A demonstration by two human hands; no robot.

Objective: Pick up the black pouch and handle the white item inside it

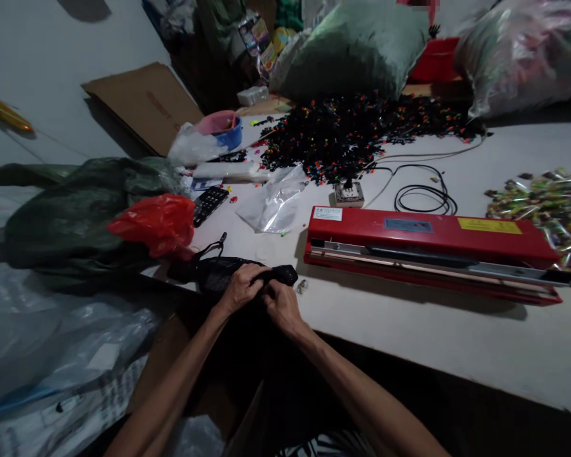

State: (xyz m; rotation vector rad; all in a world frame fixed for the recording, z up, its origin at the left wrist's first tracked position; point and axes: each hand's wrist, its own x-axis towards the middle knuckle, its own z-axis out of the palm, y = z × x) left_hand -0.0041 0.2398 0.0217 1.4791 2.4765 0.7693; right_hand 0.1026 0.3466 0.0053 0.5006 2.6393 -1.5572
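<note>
Head view shows both hands meeting at lower centre of the frame: the left hand (242,287) and right hand (280,303) are closed together on a black mesh bag (219,273) lying at the near edge of the white table (457,343). Just right of them lies a red impulse sealer (433,244). Left sits a red plastic bag (157,222); above, a heap of black pieces (347,136).

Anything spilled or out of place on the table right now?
Yes. Black beads with coloured bits lie spilled loose across the far side of the table, strays reaching the clear bag. Both hands, left hand and right hand, grip a black mesh pouch at the near edge.
</note>
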